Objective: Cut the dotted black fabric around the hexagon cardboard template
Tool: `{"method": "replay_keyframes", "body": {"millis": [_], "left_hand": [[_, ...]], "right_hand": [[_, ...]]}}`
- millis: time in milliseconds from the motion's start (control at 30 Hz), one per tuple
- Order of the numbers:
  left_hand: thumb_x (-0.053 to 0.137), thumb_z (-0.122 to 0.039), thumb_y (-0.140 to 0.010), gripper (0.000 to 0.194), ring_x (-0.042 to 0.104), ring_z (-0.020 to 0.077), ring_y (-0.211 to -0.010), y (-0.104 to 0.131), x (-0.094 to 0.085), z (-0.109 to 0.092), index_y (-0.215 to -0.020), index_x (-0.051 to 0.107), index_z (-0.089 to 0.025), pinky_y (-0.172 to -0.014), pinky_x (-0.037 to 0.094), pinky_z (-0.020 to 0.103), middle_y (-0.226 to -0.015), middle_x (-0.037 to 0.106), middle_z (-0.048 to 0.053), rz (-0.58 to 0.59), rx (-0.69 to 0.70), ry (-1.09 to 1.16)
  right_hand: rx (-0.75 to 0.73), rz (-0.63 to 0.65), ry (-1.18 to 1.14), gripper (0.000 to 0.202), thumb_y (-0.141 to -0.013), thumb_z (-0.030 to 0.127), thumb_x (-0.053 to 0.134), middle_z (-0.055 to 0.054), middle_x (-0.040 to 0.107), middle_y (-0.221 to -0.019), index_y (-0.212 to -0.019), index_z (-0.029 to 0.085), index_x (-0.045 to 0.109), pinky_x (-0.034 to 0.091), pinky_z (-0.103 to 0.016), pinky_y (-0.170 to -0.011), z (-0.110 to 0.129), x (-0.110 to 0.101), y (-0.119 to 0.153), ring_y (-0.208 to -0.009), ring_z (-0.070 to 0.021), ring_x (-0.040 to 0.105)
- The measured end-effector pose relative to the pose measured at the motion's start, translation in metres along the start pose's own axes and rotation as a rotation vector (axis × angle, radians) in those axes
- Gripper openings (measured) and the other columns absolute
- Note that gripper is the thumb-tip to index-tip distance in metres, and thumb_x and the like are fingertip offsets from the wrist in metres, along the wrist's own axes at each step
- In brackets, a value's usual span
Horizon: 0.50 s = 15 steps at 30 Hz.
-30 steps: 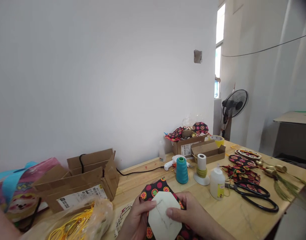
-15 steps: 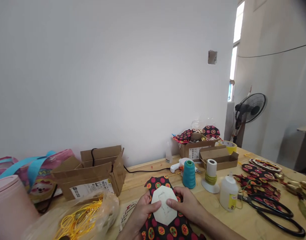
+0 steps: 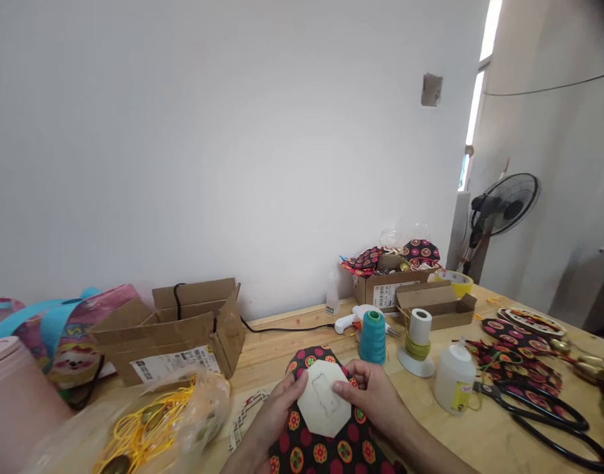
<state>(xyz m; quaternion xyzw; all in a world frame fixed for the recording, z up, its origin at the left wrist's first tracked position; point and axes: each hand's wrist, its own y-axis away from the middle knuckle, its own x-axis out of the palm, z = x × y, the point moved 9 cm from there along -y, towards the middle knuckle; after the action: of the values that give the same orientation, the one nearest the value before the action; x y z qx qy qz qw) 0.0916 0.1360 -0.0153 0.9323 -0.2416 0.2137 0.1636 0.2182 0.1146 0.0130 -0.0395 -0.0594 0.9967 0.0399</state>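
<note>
Between my hands is a cream-white octagonal piece [image 3: 323, 411] with a rough rectangle marked on its face. It lies against a black fabric [image 3: 311, 453] patterned with red and orange flowers and dots. My left hand [image 3: 276, 411] grips the left side, thumb at the octagon's upper left edge. My right hand [image 3: 368, 398] pinches the right side, its thumb on the octagon's face and fingers behind the fabric. The fabric's top edge curves up behind the octagon. Just beyond my right hand stands a teal thread cone [image 3: 372, 339].
Around the hands are a glue gun [image 3: 354, 318], a cord spool [image 3: 418, 342], a glue bottle [image 3: 454, 378] and black-handled scissors [image 3: 543, 411]. Leftward are a bag of yellow cords [image 3: 148, 421], a cardboard box [image 3: 183, 336] and a pink container [image 3: 18, 401]. A filled box [image 3: 368, 293] stands by the wall.
My left thumb has slid up to the octagon's upper left edge, and the octagon is turned slightly. The fabric's top now folds closer behind it. The camera view has shifted a little.
</note>
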Motion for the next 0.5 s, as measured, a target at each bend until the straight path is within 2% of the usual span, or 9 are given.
{"method": "replay_keyframes", "body": {"millis": [33,100,167,233,367,500], "left_hand": [[0.072,-0.042,-0.059,0.048,0.060,0.0306,-0.097,-0.001,-0.001,0.002,-0.096,0.065,-0.012,-0.087,0.043,0.041,-0.089,0.071,0.013,-0.005,-0.017,0.011],[0.073,-0.041,-0.058,0.046,0.060,0.0301,-0.098,-0.001,-0.003,0.003,-0.093,0.066,-0.013,-0.087,0.043,0.040,-0.089,0.071,0.012,-0.016,-0.029,0.026],[0.073,-0.040,-0.059,0.040,0.059,0.0287,-0.100,0.000,-0.003,0.000,-0.088,0.068,-0.013,-0.089,0.041,0.038,-0.088,0.072,0.011,-0.024,-0.020,0.035],[0.074,-0.039,-0.057,0.037,0.058,0.0277,-0.101,0.001,0.000,-0.004,-0.083,0.069,-0.013,-0.091,0.039,0.036,-0.086,0.072,0.010,-0.025,-0.004,0.047],[0.076,-0.040,-0.053,0.037,0.057,0.0284,-0.102,0.005,0.009,-0.008,-0.075,0.070,-0.012,-0.093,0.037,0.035,-0.082,0.073,0.009,-0.003,0.008,0.068],[0.075,-0.041,-0.054,0.035,0.055,0.0291,-0.106,0.007,0.015,-0.008,-0.076,0.070,-0.014,-0.095,0.034,0.037,-0.082,0.073,0.008,0.017,0.003,0.079]], "right_hand": [[-0.041,-0.042,0.055,0.038,-0.058,0.045,0.071,-0.004,0.065,-0.077,-0.080,0.016,0.060,0.046,-0.033,-0.065,0.005,-0.005,0.002,-0.072,-0.0204,0.058],[-0.211,-0.071,0.237,0.056,-0.056,0.040,0.074,-0.009,0.062,-0.103,-0.103,0.017,0.057,0.043,-0.039,-0.081,0.024,-0.010,0.007,-0.094,-0.0253,0.055],[-0.445,0.019,0.455,0.079,-0.051,0.042,0.078,-0.012,0.051,-0.124,-0.121,0.020,0.048,0.034,-0.045,-0.094,0.043,0.001,0.016,-0.113,-0.0293,0.044],[-0.614,0.157,0.614,0.092,-0.049,0.047,0.078,-0.012,0.043,-0.133,-0.129,0.022,0.040,0.026,-0.048,-0.100,0.050,0.016,0.027,-0.123,-0.0315,0.034],[-0.694,0.262,0.764,0.093,-0.052,0.043,0.077,-0.012,0.043,-0.134,-0.132,0.024,0.035,0.020,-0.054,-0.102,0.045,0.026,0.033,-0.125,-0.0325,0.032],[-0.715,0.301,0.780,0.093,-0.052,0.036,0.077,-0.012,0.043,-0.133,-0.133,0.024,0.033,0.018,-0.056,-0.102,0.043,0.032,0.034,-0.124,-0.0318,0.033]]}}
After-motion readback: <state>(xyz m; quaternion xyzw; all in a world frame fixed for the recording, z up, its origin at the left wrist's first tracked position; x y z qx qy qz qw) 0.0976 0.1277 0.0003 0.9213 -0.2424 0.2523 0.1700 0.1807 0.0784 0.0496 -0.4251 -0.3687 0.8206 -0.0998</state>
